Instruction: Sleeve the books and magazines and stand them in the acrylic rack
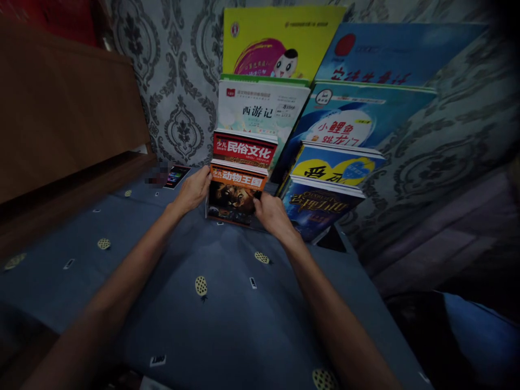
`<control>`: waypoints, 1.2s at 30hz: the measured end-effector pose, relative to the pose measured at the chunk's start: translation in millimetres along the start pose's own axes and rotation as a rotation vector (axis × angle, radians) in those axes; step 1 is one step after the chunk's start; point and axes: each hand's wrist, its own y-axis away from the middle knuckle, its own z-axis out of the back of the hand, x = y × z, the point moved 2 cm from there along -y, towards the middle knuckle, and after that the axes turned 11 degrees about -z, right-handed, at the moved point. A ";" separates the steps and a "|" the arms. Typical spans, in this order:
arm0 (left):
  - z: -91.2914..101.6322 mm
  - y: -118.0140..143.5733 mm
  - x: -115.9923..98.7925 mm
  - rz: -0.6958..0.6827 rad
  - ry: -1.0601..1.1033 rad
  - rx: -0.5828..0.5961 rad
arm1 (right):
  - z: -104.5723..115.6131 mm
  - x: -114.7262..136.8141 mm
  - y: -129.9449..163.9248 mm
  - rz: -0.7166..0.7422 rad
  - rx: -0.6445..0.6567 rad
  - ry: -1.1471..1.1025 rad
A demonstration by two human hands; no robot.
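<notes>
Both my hands grip the sides of an orange-topped book [235,197] with a lion on its cover. My left hand [196,188] is closed on its left edge, and my right hand [272,213] pinches the right edge. The book stands upright at the front of a stepped row of books. Just behind it is a red book [246,149], then a pale green-white book [264,105] and a tall yellow book [280,40]. To the right of my right hand stands a dark blue book [320,206], in front of a yellow-and-blue book [339,167].
Two larger blue books, one teal-blue [402,105] and one behind it [406,49], lean at the back right. Patterned wallpaper [179,81] rises behind. A wooden panel [69,108] borders the left side. A small dark card [177,176] lies on the blue pineapple-print cloth [162,303].
</notes>
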 end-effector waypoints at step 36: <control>8.9 61.4 76.8 0.452 -0.466 0.299 | 32.7 -7.9 20.2 0.276 0.177 0.043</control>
